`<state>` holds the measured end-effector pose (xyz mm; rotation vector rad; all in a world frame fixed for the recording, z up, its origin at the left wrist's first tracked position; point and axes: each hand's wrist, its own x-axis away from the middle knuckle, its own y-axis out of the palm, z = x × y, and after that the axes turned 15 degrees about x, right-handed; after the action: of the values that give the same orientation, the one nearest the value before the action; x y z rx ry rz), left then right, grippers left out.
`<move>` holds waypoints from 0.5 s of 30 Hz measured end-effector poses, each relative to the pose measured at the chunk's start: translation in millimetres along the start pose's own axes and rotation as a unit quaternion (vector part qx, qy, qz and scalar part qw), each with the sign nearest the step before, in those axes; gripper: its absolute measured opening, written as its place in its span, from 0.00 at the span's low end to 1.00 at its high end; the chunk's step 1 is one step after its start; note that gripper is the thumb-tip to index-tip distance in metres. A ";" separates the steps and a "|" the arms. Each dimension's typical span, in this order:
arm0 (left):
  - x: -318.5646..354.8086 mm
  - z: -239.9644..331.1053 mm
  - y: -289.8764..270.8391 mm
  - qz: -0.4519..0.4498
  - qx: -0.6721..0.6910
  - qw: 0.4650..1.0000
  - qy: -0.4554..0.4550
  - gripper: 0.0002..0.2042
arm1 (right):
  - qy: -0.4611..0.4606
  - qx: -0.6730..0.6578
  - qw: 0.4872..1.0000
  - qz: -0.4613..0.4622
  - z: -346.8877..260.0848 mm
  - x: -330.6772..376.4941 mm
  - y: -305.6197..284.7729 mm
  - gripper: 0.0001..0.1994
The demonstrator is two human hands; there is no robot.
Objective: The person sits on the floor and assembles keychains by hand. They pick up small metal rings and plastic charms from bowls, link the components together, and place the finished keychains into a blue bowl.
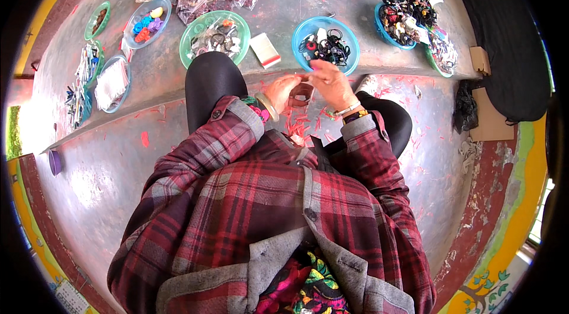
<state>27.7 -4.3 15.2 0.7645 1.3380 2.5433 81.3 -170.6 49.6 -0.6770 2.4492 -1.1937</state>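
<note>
My left hand point(280, 90) and my right hand point(331, 82) meet above my knees, both gripping a brown loop-shaped band point(301, 96) between them. The left wrist wears a pale bangle; the right wrist has a light band. Just beyond the hands, on a raised concrete ledge, sits a blue bowl point(309, 29) of dark hair ties. Left of it lies a small white and red packet point(265, 50), then a green bowl point(200, 31) of mixed pieces. Pink scraps point(302, 124) litter the floor under the hands.
Several more bowls and clear bags of coloured hair accessories line the ledge point(278, 9), including a blue bowl point(131, 32) at left and heaped dark ties point(406, 15) at right. Trays of clips point(83, 80) sit far left. Cardboard point(489, 115) and a black cloth point(510, 35) lie right.
</note>
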 end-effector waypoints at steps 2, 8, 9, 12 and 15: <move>-0.7 3.1 -0.5 -0.007 0.031 1.000 0.001 0.18 | 0.048 -0.064 0.996 0.049 0.7 -0.6 -6.8 0.07; -3.5 3.3 -6.5 -0.011 0.053 0.999 0.000 0.17 | -0.013 0.042 0.999 -0.006 -10.1 1.8 -14.1 0.08; -3.6 3.3 -5.0 -0.011 0.054 0.999 0.000 0.17 | -0.034 0.076 0.997 -0.005 -9.3 2.1 -11.4 0.08; -0.7 6.1 0.7 -0.010 0.055 0.998 -0.001 0.17 | -0.052 0.080 0.995 -0.014 -14.2 3.9 -8.4 0.09; 1.4 6.7 3.5 -0.015 0.054 0.998 -0.006 0.17 | -0.073 0.108 0.991 -0.008 -7.8 3.8 -1.6 0.09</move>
<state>30.2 -1.0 21.7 0.7707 1.4819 2.4563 74.8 -168.5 55.2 -0.6949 2.1609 -1.3411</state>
